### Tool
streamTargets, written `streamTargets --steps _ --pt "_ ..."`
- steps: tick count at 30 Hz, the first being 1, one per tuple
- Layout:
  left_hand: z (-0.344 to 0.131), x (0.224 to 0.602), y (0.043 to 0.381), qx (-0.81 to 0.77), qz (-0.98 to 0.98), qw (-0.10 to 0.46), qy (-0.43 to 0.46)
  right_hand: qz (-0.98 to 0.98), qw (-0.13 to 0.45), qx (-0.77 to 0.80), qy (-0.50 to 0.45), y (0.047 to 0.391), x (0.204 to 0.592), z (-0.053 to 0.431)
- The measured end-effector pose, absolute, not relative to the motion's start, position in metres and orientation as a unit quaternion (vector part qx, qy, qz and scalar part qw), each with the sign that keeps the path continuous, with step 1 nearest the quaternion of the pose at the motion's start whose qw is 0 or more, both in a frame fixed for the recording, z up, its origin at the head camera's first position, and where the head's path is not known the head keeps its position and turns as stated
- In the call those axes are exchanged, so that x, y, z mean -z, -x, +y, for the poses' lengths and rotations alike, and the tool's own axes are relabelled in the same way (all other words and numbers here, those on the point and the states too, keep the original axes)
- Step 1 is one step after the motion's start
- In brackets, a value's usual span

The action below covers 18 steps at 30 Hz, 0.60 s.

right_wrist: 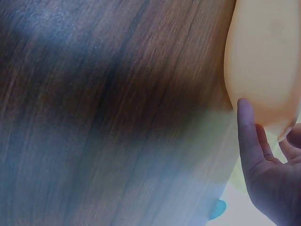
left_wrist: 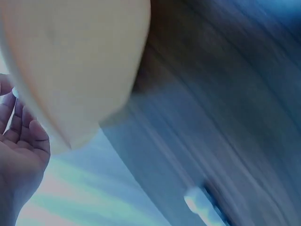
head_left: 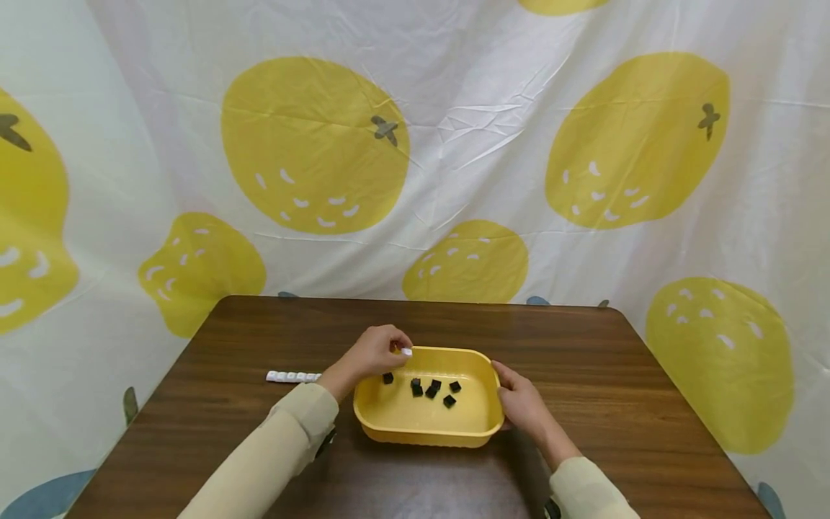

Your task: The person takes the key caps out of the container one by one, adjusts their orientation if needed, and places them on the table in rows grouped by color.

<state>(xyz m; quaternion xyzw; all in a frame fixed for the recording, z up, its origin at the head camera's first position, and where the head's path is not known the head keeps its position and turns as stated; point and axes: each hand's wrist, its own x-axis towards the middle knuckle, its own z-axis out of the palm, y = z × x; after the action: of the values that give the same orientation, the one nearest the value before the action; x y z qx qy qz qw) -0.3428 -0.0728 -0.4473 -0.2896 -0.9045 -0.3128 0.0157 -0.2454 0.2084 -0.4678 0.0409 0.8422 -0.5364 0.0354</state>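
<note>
My left hand is over the back left part of a yellow plastic tray and pinches a small white keycap-like block between thumb and fingertips. In the left wrist view, that hand shows just past the tray's rim. At the tray's right end, my right hand grips the rim, thumb on top. Its other fingers lie against the outer wall in the right wrist view. Several small black keycap-like blocks lie scattered on the tray's floor.
Left of the tray, a row of white keycap-like blocks lies on the brown wooden table, its right end hidden behind my left forearm. Behind the table hangs a white curtain with yellow lemon prints.
</note>
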Motion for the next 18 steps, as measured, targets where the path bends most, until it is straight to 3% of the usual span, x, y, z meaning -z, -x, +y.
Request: streamTargets --steps 18 --pt "-0.202 0.450 0.344 0.356 -0.918 0.044 0.169 0.838 0.032 0.543 -0.045 0.244 0.468 0.208"
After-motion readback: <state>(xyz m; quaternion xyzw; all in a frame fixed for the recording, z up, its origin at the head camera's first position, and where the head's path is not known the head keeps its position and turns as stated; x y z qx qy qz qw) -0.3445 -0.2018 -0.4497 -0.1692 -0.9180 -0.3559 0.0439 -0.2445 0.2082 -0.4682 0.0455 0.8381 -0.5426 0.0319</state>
